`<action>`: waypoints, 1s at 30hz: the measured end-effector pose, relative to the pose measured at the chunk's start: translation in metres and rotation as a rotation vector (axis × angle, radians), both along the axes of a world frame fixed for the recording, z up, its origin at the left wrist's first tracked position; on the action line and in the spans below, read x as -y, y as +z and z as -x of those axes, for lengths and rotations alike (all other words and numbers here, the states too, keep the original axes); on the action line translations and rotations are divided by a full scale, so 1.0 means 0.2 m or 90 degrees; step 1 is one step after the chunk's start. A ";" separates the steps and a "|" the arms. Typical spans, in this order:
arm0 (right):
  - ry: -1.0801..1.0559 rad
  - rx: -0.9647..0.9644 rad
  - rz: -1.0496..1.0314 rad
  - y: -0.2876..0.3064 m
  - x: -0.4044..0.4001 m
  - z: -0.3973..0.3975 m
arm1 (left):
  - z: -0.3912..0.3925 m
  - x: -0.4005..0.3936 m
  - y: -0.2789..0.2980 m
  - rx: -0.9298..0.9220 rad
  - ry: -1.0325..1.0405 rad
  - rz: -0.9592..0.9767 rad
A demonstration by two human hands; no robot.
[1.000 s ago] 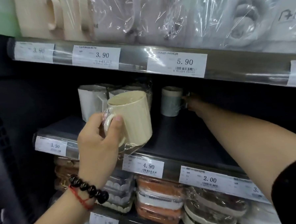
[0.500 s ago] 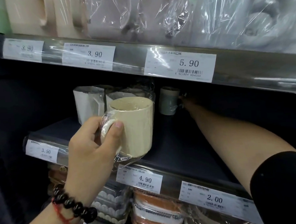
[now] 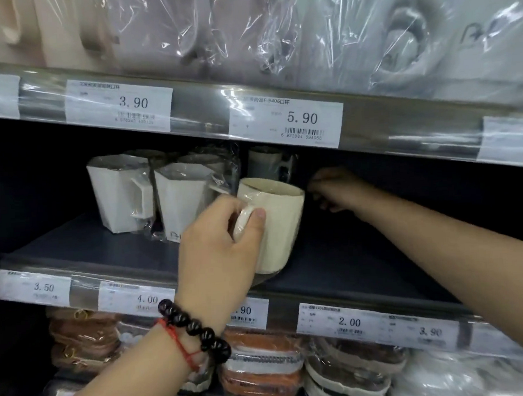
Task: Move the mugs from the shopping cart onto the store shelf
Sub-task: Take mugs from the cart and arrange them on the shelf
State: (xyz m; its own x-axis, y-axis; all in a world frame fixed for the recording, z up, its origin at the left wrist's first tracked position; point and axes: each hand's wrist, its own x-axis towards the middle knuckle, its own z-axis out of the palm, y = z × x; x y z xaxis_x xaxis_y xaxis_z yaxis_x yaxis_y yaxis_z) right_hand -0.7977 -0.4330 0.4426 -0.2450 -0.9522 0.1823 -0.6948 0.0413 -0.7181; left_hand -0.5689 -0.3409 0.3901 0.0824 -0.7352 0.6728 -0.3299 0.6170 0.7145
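My left hand [image 3: 217, 245] grips the handle of a cream mug [image 3: 281, 227] wrapped in clear film. The mug stands upright, low over the front part of the dark middle shelf [image 3: 364, 268]; I cannot tell whether its base touches. Behind it, at the back of the shelf, stands a grey mug [image 3: 266, 164] in film. My right hand [image 3: 337, 191] is deep in the shelf, to the right of the grey mug and apart from it, holding nothing. The shopping cart is out of view.
Two white angular mugs [image 3: 117, 196] in film stand at the shelf's back left. The upper shelf rail [image 3: 189, 110] with price tags hangs close above. Wrapped mugs [image 3: 397, 39] fill the top shelf; stacked bowls [image 3: 263, 370] fill the one below.
My left hand has carried the cream mug rightward and deeper over the shelf, and lower. My right hand has come away from the grey mug, which stays at the back.
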 end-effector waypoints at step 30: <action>-0.222 -0.252 0.158 -0.15 -0.06 0.31 | -0.08 0.02 -0.09 0.726 -0.048 0.008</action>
